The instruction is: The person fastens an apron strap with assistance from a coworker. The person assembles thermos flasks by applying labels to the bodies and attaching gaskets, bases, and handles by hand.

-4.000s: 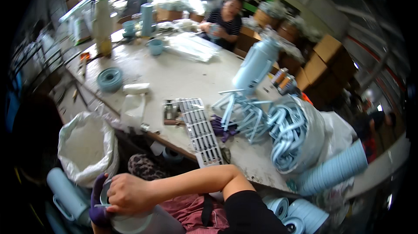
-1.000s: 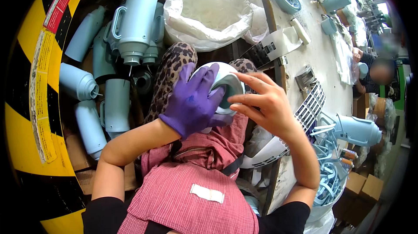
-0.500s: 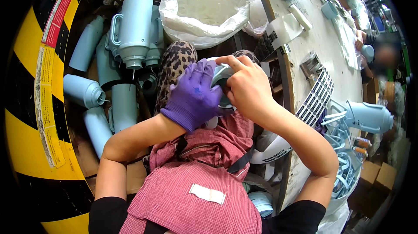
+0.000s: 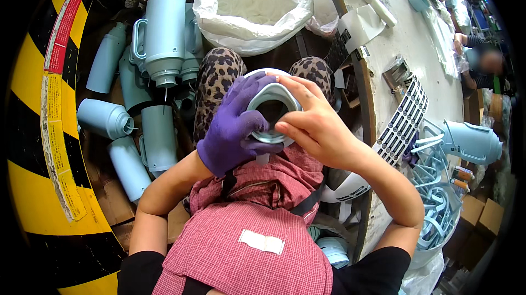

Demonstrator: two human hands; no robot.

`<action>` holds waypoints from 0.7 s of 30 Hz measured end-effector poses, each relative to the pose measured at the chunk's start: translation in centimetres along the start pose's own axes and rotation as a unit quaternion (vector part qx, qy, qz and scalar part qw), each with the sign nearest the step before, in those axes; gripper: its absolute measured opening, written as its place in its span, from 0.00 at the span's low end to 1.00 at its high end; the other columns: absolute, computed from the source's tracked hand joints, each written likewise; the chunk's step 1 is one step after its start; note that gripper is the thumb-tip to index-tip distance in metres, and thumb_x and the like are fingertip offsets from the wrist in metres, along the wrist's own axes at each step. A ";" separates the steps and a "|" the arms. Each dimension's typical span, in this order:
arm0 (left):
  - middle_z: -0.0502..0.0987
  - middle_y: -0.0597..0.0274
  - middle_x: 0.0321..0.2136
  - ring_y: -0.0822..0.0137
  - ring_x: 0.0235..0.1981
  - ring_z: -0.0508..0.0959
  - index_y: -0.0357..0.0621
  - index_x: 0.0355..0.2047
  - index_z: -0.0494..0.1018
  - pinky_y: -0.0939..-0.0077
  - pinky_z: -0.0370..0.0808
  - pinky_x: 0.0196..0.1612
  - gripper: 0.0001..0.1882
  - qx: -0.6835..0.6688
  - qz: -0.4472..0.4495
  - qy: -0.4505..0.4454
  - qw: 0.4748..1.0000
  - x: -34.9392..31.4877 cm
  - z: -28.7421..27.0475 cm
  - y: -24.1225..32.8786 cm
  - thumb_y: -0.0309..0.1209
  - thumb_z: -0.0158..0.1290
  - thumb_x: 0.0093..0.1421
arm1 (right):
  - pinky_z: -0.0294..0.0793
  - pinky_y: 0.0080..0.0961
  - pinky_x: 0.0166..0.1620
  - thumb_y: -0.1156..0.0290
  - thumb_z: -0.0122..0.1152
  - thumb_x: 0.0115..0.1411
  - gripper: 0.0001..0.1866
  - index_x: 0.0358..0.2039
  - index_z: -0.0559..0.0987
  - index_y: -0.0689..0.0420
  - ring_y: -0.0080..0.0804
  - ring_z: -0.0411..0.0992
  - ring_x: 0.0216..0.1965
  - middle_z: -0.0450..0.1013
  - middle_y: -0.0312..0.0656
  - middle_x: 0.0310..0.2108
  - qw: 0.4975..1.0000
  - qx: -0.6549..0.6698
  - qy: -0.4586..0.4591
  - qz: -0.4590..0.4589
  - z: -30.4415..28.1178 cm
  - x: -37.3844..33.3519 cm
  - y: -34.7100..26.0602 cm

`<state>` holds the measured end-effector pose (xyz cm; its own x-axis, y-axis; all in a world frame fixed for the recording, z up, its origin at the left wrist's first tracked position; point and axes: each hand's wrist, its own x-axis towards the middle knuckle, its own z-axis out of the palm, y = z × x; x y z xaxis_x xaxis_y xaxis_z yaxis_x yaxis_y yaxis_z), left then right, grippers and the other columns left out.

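Observation:
A pale blue plastic jug body stands between my knees, its round mouth with a pouring lip facing up at me. My left hand, in a purple knit glove, wraps round the left side of the rim, the thumb at the near edge of the opening. On the right side, my bare right hand grips the rim, with its fingers along the far edge and its thumb at the opening. Both hands and my apron hide most of the jug's lower part.
Several blue jug shells lie and stand at the left, beside a yellow-and-black striped barrier. Ahead is an open white sack. The worktable at right bears a blue ring. A tub of blue handles stands nearby. A co-worker sits beyond.
The jug's mouth has come into fuller view. My left hand has slid left and opened round the rim, and my right thumb has moved to the near side of the opening.

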<state>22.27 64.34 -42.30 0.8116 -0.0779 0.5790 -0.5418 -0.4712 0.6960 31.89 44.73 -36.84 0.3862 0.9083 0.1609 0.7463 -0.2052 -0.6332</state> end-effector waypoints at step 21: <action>0.78 0.56 0.44 0.61 0.45 0.80 0.33 0.51 0.73 0.68 0.78 0.51 0.22 -0.283 -0.322 0.007 0.903 12.4 -13.4 -1.9 0.34 0.55 0.59 | 0.61 0.37 0.64 0.69 0.60 0.65 0.14 0.49 0.81 0.56 0.46 0.66 0.57 0.70 0.50 0.56 0.822 -0.110 0.471 0.300 -6.6 -1.1 19.4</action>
<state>30.41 76.07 -30.77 0.9977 0.0646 -0.0217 0.0146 0.1095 0.9939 49.49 37.38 -44.28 0.8919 -0.0458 0.4499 0.3074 -0.6684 -0.6773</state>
